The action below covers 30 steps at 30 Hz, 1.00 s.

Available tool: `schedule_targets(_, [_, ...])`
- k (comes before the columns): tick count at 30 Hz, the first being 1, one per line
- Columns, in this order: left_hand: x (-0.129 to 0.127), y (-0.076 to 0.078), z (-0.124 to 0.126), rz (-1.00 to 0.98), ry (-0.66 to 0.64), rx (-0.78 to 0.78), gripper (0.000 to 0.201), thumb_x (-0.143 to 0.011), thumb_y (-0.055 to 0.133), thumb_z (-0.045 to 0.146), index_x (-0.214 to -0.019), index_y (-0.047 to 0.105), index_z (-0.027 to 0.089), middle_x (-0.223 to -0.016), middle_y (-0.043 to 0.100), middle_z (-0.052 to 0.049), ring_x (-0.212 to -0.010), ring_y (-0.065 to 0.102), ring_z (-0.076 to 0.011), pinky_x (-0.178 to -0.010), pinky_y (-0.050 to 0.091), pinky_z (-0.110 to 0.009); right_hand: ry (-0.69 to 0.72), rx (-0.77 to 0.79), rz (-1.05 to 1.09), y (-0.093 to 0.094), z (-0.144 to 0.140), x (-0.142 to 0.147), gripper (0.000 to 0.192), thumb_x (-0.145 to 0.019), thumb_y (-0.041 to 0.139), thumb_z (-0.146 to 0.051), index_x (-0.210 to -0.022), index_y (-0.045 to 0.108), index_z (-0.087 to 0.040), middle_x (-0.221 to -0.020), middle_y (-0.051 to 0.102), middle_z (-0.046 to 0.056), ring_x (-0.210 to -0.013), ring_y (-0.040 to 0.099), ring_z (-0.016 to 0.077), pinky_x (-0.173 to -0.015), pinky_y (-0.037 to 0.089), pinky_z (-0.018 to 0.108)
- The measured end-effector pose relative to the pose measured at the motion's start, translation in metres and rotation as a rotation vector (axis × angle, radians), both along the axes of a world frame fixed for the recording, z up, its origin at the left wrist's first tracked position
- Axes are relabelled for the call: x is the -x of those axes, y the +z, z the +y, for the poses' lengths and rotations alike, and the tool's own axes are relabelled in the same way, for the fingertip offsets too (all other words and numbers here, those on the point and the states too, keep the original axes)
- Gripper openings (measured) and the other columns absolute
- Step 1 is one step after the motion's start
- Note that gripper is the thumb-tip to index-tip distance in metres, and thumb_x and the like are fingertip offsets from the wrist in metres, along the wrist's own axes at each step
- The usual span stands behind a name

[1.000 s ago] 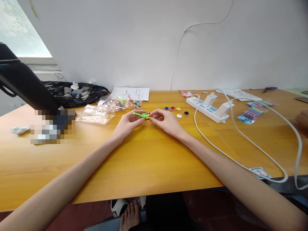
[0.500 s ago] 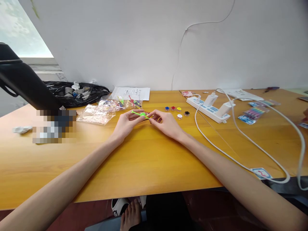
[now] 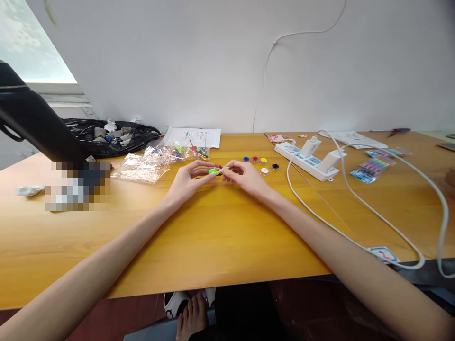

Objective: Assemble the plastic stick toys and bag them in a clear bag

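Head view. My left hand (image 3: pixel 188 180) and right hand (image 3: pixel 245 179) meet over the wooden table (image 3: pixel 213 237), fingertips of both pinched on 1 small green plastic piece (image 3: pixel 213 172) held between them, just above the tabletop. 5 coloured discs (image 3: pixel 261 163) lie just beyond my right hand. Clear bags (image 3: pixel 142 166) sit left.

Both forearms are bare to the edge of the picture, with no sleeves, watch or rings on the left hand (image 3: pixel 186 182) or right hand (image 3: pixel 249 180). One foot (image 3: pixel 192 317) is bare.
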State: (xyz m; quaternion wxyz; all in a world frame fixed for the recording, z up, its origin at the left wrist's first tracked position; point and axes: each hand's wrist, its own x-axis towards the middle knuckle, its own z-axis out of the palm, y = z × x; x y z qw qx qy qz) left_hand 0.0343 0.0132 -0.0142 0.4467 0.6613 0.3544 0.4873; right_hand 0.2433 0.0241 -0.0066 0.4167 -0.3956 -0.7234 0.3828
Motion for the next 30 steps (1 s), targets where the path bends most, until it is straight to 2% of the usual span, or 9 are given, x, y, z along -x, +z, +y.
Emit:
schedule_targets(5, [-0.001,-0.005,0.001,0.098,-0.046,-0.008,0.041,-0.078,0.081,0.045,-0.109,0.07,0.02,-0.113,0.076,-0.009,-0.108,0.071,-0.0262,-0.098,0.056,-0.041,0.067,0.01,0.125,0.001,0.002,0.002,0.034,-0.086,0.07,-0.05,-0.09,0.067,-0.017,-0.084,0.07,0.004,-0.077,0.063,0.0146,-0.077,0.051,0.028])
schedule_targets(8, [-0.002,-0.005,0.002,0.07,-0.046,0.012,0.042,-0.079,0.08,0.044,-0.112,0.069,0.02,-0.114,0.076,-0.009,-0.112,0.07,-0.0263,-0.1,0.055,-0.04,0.082,-0.002,0.135,0.0,0.003,0.001,0.035,-0.09,0.065,-0.052,-0.095,0.067,-0.018,-0.083,0.069,0.003,-0.077,0.063,0.0144,-0.075,0.051,0.028])
schedule_targets(13, [0.008,0.012,-0.002,0.058,0.089,0.017,0.04,-0.08,0.078,0.048,-0.109,0.07,0.021,-0.12,0.074,-0.009,-0.112,0.07,-0.0274,-0.102,0.053,-0.043,-0.019,-0.063,0.017,-0.002,0.006,-0.007,0.034,-0.097,0.055,-0.049,-0.096,0.069,-0.018,-0.078,0.069,0.004,-0.074,0.063,0.015,-0.074,0.051,0.028])
schedule_targets(16, [0.036,0.03,-0.017,0.18,0.208,-0.016,0.039,-0.079,0.078,0.051,-0.107,0.072,0.024,-0.119,0.074,-0.007,-0.108,0.072,-0.0278,-0.097,0.055,-0.041,-0.026,-0.068,-0.038,-0.003,0.005,-0.007,0.033,-0.097,0.056,-0.049,-0.094,0.068,-0.019,-0.076,0.07,0.003,-0.074,0.065,0.0165,-0.075,0.052,0.029])
schedule_targets(20, [0.1,0.044,-0.05,0.459,0.393,-0.019,0.042,-0.074,0.078,0.059,-0.1,0.073,0.026,-0.111,0.076,-0.005,-0.102,0.072,-0.0278,-0.089,0.058,-0.038,0.014,-0.088,-0.117,-0.005,0.0,-0.002,0.031,-0.098,0.054,-0.046,-0.094,0.068,-0.018,-0.075,0.071,0.003,-0.073,0.066,0.0167,-0.076,0.051,0.029])
schedule_targets(22, [0.133,0.042,-0.062,0.624,0.556,0.034,0.045,-0.071,0.078,0.064,-0.096,0.073,0.028,-0.106,0.076,-0.003,-0.092,0.072,-0.0271,-0.083,0.057,-0.038,0.041,-0.102,-0.154,-0.006,-0.002,0.0,0.031,-0.099,0.053,-0.044,-0.095,0.068,-0.018,-0.076,0.071,0.003,-0.073,0.067,0.0164,-0.077,0.05,0.029])
schedule_targets(24, [0.156,0.034,-0.068,0.772,0.669,0.107,0.043,-0.074,0.073,0.068,-0.096,0.072,0.031,-0.103,0.076,0.004,-0.091,0.072,-0.0255,-0.084,0.055,-0.039,0.062,-0.118,-0.185,-0.007,-0.004,0.0,0.03,-0.1,0.051,-0.043,-0.096,0.068,-0.018,-0.078,0.072,0.003,-0.074,0.067,0.0161,-0.077,0.049,0.028])
schedule_targets(27, [0.171,0.024,-0.069,0.853,0.709,0.116,0.035,-0.076,0.067,0.072,-0.091,0.069,0.04,-0.096,0.076,0.014,-0.093,0.071,-0.0281,-0.092,0.049,-0.047,0.074,-0.141,-0.216,-0.009,-0.005,-0.001,0.029,-0.101,0.05,-0.04,-0.096,0.068,-0.018,-0.078,0.072,0.002,-0.074,0.066,0.0155,-0.077,0.047,0.028])
schedule_targets(30, [0.173,0.021,-0.069,0.868,0.708,0.124,0.03,-0.076,0.064,0.073,-0.088,0.068,0.046,-0.091,0.075,0.016,-0.095,0.069,-0.0322,-0.092,0.048,-0.051,0.051,-0.172,-0.289,-0.007,-0.005,-0.003,0.027,-0.102,0.049,-0.038,-0.096,0.067,-0.019,-0.079,0.072,0.002,-0.073,0.065,0.0151,-0.075,0.045,0.028])
